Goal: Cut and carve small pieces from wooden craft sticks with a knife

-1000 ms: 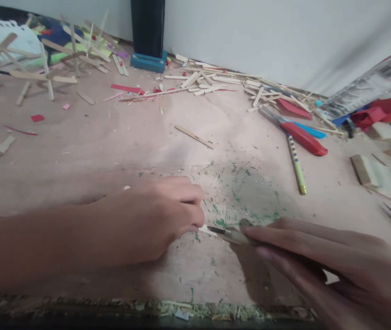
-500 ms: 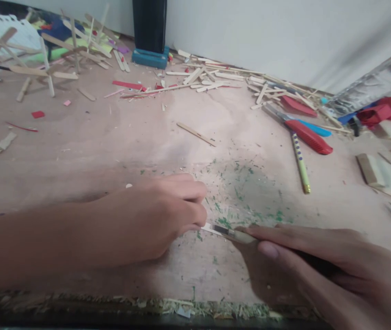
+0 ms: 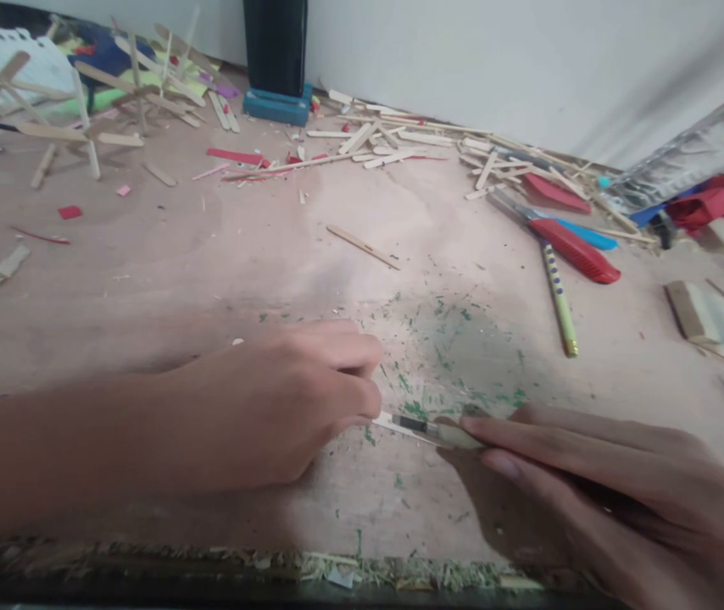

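Note:
My left hand (image 3: 311,398) lies low over the tabletop (image 3: 222,254), its fingers curled and pinched on a thin pale wooden stick (image 3: 385,420) that pokes out to the right. From the right, my right hand (image 3: 622,483) grips a craft knife (image 3: 457,436) with a pale front end. Its dark blade lies along the stick, close to my left fingertips. Most of the knife's handle is hidden under my right fingers. Green shavings (image 3: 416,409) are scattered around the blade and beyond it.
A red utility knife (image 3: 575,252) and a spotted light-green pencil (image 3: 559,296) lie at the right. Craft sticks (image 3: 393,157) pile along the wall. Joined sticks (image 3: 50,131) stand at the left. A wood block (image 3: 693,313) sits far right; debris lines the front edge (image 3: 400,572).
My right hand and the craft knife have shifted slightly to the right along the stick. My left hand has stayed almost still.

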Tool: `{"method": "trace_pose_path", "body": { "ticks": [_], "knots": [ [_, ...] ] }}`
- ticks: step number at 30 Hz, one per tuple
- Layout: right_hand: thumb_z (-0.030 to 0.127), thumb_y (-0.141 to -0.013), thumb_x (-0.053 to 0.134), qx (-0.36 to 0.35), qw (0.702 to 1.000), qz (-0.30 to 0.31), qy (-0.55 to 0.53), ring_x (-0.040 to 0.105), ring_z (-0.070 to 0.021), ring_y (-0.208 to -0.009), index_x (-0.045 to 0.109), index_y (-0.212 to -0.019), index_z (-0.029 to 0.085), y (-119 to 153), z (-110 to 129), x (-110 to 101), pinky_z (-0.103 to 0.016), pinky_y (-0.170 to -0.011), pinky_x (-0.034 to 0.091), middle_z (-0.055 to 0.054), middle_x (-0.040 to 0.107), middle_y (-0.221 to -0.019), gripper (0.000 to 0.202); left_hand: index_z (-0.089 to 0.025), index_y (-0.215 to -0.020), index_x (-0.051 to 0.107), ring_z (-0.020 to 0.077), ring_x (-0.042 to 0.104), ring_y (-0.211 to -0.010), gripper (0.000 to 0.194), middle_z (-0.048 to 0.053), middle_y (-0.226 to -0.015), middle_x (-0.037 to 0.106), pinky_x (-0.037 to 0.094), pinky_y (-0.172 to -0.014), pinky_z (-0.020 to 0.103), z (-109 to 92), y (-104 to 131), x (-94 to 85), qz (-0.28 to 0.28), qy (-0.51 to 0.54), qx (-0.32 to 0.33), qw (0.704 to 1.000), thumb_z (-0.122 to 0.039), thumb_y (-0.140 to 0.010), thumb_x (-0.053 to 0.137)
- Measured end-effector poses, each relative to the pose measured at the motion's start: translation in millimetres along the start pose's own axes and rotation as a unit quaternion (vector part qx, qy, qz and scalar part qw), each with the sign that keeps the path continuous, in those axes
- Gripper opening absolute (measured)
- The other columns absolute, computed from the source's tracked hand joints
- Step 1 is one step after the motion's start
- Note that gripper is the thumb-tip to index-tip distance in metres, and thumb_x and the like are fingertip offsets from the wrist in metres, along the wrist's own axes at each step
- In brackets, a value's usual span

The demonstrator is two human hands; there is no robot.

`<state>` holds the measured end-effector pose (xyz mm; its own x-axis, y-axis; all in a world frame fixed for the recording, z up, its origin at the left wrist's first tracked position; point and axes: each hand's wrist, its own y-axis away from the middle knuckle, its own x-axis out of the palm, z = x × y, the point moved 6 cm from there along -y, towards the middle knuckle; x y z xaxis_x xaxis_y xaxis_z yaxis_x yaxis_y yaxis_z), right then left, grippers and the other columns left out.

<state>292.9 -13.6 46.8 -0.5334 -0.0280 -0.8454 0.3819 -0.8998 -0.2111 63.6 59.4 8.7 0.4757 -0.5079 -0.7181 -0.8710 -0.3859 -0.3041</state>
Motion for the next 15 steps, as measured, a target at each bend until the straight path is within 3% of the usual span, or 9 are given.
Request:
{"method": "trace_pose_path", "body": {
  "ticks": [5,12,15],
  "knots": [
    [0.030,-0.112,0.067,-0.005,1.000,0.023,0.016,0.087,-0.0174,-0.087,0.081,-0.136,0.049,9.9,-8.2,2.2,-0.020,-0.068,0.070,0.008,0.091,-0.113,0.034,-0.018,-0.082,0.068,0.0161,0.055,-0.082,0.032,0.001,-0.091,0.065,0.039,-0.071,0.034,-0.1,-0.7,-0.6,-0.004,-0.010,0.005,1.000,0.001,-0.103,0.053],
    [0.029,-0.111,0.065,-0.011,0.998,0.037,0.041,0.088,-0.0179,-0.091,0.077,-0.138,0.051,5.6,-5.6,3.8,-0.020,-0.068,0.070,0.009,0.090,-0.115,0.037,-0.019,-0.083,0.068,0.0163,0.055,-0.081,0.033,0.002,-0.092,0.066,0.041,-0.071,0.034,-1.6,-0.3,-0.6,-0.004,-0.008,0.007,1.000,-0.001,-0.105,0.051],
    [0.030,-0.112,0.067,-0.015,0.999,0.024,0.038,0.088,-0.0154,-0.089,0.080,-0.134,0.047,2.6,-3.6,3.0,-0.017,-0.073,0.070,0.010,0.091,-0.115,0.031,-0.019,-0.083,0.069,0.0165,0.055,-0.081,0.032,0.001,-0.092,0.066,0.040,-0.071,0.034,-1.0,-0.1,0.1,-0.005,-0.009,0.006,1.000,-0.002,-0.105,0.053]
  ]
}}
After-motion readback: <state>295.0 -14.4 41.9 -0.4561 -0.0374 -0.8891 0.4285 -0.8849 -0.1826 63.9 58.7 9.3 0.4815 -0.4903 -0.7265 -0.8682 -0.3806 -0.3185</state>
